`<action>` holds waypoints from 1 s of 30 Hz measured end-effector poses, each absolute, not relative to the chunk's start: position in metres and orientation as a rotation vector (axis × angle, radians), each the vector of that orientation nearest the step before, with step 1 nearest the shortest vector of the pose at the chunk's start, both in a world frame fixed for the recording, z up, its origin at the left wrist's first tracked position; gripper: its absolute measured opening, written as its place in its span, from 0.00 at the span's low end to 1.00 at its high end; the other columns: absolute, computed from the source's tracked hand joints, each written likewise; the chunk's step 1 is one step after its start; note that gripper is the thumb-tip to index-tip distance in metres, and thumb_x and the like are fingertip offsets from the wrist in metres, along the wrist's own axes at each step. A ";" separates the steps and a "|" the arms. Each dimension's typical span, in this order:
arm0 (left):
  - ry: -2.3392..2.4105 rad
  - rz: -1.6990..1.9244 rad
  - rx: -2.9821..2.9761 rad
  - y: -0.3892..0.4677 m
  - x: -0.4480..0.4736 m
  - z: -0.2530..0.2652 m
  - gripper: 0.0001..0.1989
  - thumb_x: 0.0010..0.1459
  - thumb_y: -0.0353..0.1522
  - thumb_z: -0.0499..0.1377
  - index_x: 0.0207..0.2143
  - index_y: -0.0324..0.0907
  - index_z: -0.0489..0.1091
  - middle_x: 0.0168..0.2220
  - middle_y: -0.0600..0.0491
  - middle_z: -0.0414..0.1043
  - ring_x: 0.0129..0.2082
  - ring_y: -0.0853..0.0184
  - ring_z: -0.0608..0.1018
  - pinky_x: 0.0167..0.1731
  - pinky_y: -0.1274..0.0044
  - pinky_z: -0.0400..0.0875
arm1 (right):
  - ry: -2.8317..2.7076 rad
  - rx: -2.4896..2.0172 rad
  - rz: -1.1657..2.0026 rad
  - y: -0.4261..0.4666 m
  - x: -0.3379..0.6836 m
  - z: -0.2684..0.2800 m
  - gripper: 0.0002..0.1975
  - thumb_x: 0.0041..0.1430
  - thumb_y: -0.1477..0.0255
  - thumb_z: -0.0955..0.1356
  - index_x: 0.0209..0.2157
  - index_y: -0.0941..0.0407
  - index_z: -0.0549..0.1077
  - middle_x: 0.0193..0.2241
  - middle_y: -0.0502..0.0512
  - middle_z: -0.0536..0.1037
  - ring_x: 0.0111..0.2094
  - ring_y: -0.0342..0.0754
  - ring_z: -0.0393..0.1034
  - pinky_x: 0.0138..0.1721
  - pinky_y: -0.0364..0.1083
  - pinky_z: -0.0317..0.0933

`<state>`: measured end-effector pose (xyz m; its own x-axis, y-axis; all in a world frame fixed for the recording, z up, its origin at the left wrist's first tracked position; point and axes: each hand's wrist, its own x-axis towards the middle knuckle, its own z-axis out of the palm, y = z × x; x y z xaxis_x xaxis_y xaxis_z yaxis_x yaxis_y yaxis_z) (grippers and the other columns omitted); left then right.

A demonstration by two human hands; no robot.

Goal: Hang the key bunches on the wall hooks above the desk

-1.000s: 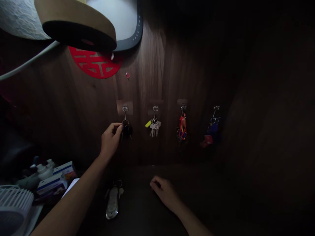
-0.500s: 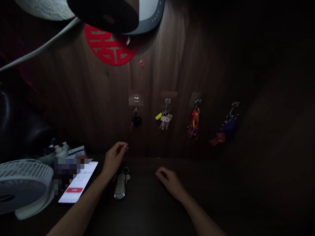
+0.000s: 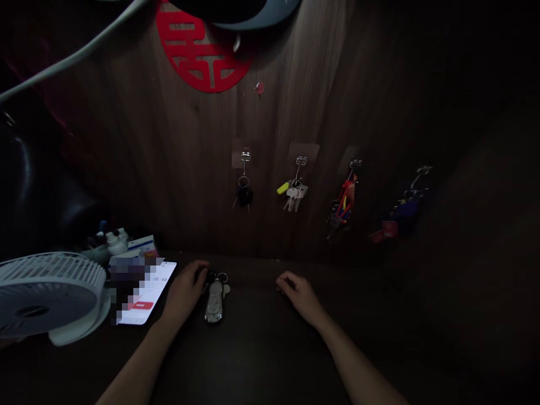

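A bunch of keys with a silver remote-like fob [image 3: 215, 304] lies on the dark tabletop [image 3: 248, 349], its ring toward the wall. Just left of it is my left hand [image 3: 188, 286], low over the table, thumb and fingers bent with a gap between them. The fingertips come close to the ring end; whether they touch is too dark to tell. My right hand [image 3: 298, 293] rests farther right, fingers loosely curled in, nothing visible in them. On wall hooks hang black keys [image 3: 244, 195], silver keys with a yellow tag [image 3: 294, 194] and keys with a red strap [image 3: 346, 197].
A fourth hook holds a blue and red bundle [image 3: 400, 216]. To the left stand a white fan [image 3: 54, 275], a lit phone [image 3: 158, 289] and small white bottles [image 3: 117, 243]. A red paper cutout [image 3: 202, 50] is on the wall, beneath a dark rounded object [image 3: 270, 14].
My left hand has come down beside the key bunch, its thumb and fingers parting. The right hand keeps its pose. The whole view has shifted slightly.
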<state>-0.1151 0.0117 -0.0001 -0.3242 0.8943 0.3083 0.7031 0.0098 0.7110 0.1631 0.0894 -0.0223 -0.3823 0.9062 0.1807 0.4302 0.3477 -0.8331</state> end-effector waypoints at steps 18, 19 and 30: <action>1.495 1.012 1.936 -0.001 -0.050 -0.007 0.11 0.60 0.33 0.50 0.41 0.48 0.71 0.39 0.54 0.77 0.39 0.64 0.78 0.41 0.76 0.69 | -1.968 -1.178 0.866 0.086 0.160 -0.024 0.14 0.58 0.62 0.61 0.26 0.56 0.70 0.23 0.48 0.72 0.28 0.45 0.66 0.31 0.42 0.55; 1.456 1.036 1.964 0.000 -0.051 -0.009 0.12 0.60 0.32 0.49 0.41 0.48 0.71 0.40 0.54 0.77 0.40 0.65 0.78 0.42 0.76 0.69 | -1.966 -1.173 0.872 0.085 0.160 -0.023 0.14 0.58 0.62 0.62 0.26 0.56 0.70 0.24 0.48 0.72 0.29 0.45 0.66 0.31 0.42 0.55; 1.838 0.981 1.974 0.017 -0.116 -0.012 0.16 0.49 0.26 0.55 0.39 0.46 0.75 0.43 0.48 0.73 0.47 0.54 0.70 0.49 0.61 0.63 | -1.984 -1.164 0.882 0.085 0.161 -0.025 0.12 0.58 0.64 0.62 0.26 0.56 0.70 0.25 0.49 0.72 0.29 0.45 0.65 0.32 0.42 0.56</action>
